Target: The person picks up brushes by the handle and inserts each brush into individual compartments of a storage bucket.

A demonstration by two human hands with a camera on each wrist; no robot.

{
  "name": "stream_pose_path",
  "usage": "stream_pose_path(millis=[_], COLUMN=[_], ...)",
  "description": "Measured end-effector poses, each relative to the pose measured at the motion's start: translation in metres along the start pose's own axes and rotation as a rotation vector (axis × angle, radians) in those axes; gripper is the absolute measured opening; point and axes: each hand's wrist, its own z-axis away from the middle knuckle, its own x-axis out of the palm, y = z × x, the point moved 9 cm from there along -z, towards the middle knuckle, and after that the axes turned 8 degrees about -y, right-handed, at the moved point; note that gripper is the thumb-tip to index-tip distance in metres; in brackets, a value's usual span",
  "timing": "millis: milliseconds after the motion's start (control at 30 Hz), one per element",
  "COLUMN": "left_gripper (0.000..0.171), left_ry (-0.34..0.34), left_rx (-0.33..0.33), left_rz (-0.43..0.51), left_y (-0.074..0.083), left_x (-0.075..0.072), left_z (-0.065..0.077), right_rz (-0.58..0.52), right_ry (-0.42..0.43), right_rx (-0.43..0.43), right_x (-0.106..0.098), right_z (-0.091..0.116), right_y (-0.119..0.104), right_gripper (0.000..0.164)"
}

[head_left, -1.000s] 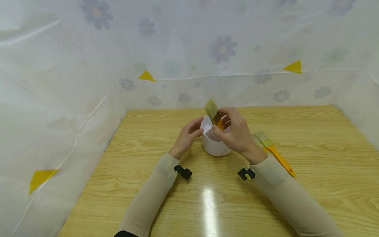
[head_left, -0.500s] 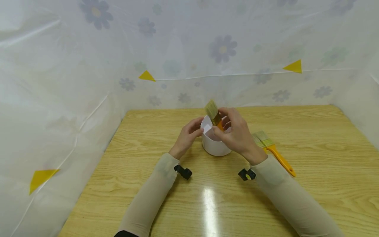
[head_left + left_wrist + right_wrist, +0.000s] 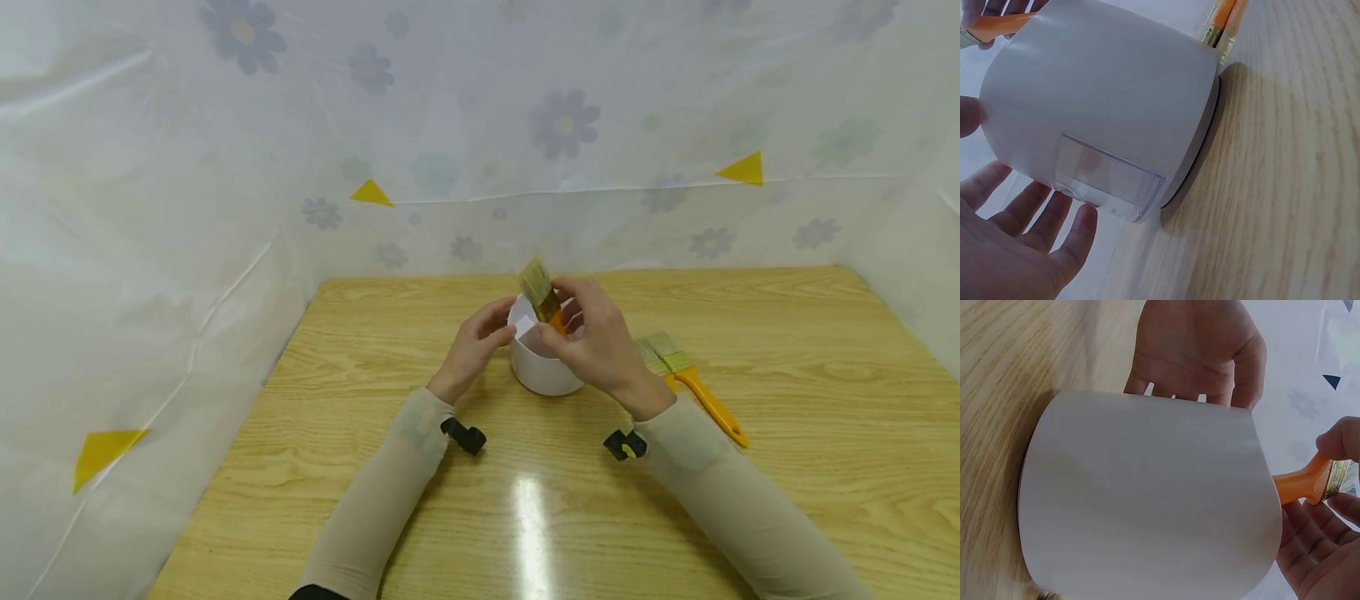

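A white pen holder (image 3: 543,377) with a slanted rim stands upright on the table. My left hand (image 3: 471,346) holds it from the left, thumb near the rim and fingertips along its side. A clear plastic pocket (image 3: 1107,178) shows on its wall in the left wrist view. Above the opening, my right hand (image 3: 600,333) pinches a paintbrush (image 3: 537,282) between thumb and fingers near its metal band. The bristles point up and the orange handle (image 3: 1304,481) reaches down into the holder; its lower end is hidden.
Right of the holder, a flat paintbrush (image 3: 708,402) with an orange handle lies on the wooden table (image 3: 375,333). At least one other brush lies beside it, partly covered by my right wrist. Plastic sheeting (image 3: 480,125) hangs behind and at the sides.
My right hand and the paintbrush have sunk slightly toward the pen holder. The left hand and the holder have stayed in place.
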Motion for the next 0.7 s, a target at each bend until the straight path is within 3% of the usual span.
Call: stream_pose_path(millis=[267, 700], left_gripper=[0.048, 0.047], left_ry=[0.021, 0.046], left_rx=[0.015, 0.003], left_rz=[0.022, 0.01], left_y=[-0.025, -0.03], left_x=[-0.008, -0.01], left_z=[-0.006, -0.006], right_rz=[0.0, 0.033], right_ry=[-0.015, -0.025], right_rx=[0.002, 0.018], right_x=[0.003, 0.007], right_z=[0.001, 0.004], right_y=[0.001, -0.002], right_gripper=[0.052, 0.051])
